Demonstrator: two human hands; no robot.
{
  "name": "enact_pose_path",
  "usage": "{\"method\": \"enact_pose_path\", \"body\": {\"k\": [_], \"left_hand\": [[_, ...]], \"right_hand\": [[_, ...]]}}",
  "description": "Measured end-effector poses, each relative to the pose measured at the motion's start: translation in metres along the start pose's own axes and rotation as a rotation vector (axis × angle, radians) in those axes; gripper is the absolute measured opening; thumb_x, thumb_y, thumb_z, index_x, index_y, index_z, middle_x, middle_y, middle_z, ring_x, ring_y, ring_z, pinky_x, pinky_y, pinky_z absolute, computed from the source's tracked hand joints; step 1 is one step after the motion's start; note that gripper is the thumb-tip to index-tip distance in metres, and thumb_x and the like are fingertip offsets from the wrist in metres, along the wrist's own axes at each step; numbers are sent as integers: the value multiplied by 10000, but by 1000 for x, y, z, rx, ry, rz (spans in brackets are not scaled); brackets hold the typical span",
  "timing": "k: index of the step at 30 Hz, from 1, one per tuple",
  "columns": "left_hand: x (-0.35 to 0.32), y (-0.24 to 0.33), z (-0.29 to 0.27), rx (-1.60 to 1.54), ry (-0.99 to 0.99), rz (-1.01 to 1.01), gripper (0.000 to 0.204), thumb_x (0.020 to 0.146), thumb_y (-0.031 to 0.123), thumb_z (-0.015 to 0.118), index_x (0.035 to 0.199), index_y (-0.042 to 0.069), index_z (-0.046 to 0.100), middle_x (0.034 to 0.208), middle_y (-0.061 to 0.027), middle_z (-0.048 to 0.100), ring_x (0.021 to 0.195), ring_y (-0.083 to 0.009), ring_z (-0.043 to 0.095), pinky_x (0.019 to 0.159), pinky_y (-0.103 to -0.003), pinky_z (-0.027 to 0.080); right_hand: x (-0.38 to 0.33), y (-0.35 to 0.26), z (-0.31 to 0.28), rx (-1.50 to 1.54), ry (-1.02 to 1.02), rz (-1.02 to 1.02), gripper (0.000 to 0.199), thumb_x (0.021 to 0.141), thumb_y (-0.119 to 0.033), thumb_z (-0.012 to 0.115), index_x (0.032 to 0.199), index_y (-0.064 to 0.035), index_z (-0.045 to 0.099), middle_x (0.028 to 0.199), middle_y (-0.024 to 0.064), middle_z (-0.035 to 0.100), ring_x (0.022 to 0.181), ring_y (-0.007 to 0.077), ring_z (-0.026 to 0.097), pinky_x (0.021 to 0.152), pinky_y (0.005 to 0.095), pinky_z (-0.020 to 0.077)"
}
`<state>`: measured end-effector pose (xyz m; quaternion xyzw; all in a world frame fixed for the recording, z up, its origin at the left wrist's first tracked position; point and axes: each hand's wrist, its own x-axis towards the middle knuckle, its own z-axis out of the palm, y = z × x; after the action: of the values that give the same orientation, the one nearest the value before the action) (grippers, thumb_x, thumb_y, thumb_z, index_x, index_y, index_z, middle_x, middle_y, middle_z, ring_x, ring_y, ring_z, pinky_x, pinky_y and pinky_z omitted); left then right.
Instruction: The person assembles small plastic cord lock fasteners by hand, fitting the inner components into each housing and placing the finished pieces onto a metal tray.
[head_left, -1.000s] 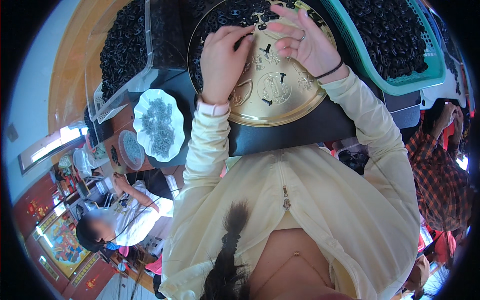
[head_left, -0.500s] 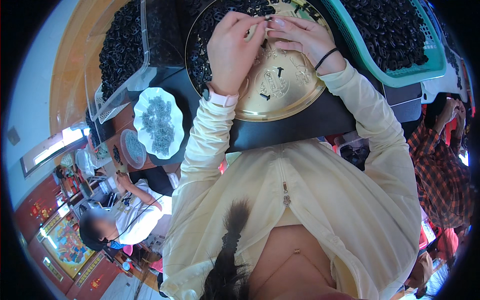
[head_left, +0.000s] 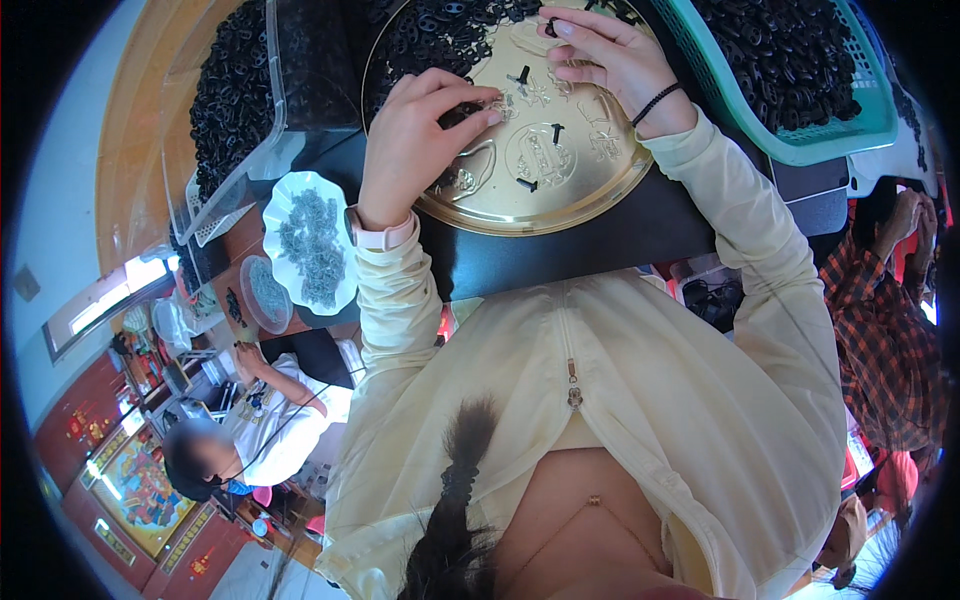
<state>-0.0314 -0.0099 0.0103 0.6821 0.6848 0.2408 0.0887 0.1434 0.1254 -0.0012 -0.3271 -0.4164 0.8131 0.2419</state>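
Gold tray, teal basket, white dish

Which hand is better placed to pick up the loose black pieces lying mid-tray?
Probably the left hand: its fingertips sit beside the loose black pieces on the gold tray. The right hand is at the far rim, pinching a piece.

The round tray is the landmark. On it lie a heap of small rings at its far left and loose pegs near its middle. Left of it stands a clear bin, right a basket, and near-left a plate.
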Motion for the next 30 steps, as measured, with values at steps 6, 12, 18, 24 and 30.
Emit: {"method": "enact_pose_path", "body": {"k": [6,12,18,24,30], "left_hand": [[1,0,7,-6,-41,8,174,708,171,715,871,113,703,835,-36,602,784,-194,558,696,-277,442],[5,8,16,-327,153,-128,129,749,152,697,854,80,680,808,-19,580,616,-124,524,543,-225,417],[9,22,27,-633,315,-313,135,811,101,659,928,34,656,869,18,581,654,-16,473,578,-148,364],[8,21,29,-613,328,-287,140,821,97,648,947,35,648,878,15,580,662,-17,466,584,-149,363],[10,24,33,-585,335,-271,135,788,109,672,905,43,663,829,-11,576,576,-53,467,522,-183,375]], "right_hand": [[6,10,-8,11,-41,6,238,895,-110,531,1116,-27,552,850,54,622,659,91,582,599,199,498],[9,26,-11,-224,-139,-216,287,862,-179,601,1113,-40,598,1022,53,629,925,124,615,781,211,505],[1,28,-6,-227,-198,-240,284,844,-193,625,1082,-36,616,987,32,641,893,104,614,760,215,514],[-1,25,-4,-229,-202,-161,283,857,-156,608,1094,-3,586,998,66,618,919,141,609,780,238,517],[2,31,-6,-186,-209,-177,274,832,-170,639,1047,-2,620,951,60,642,851,114,622,744,215,522]]}}
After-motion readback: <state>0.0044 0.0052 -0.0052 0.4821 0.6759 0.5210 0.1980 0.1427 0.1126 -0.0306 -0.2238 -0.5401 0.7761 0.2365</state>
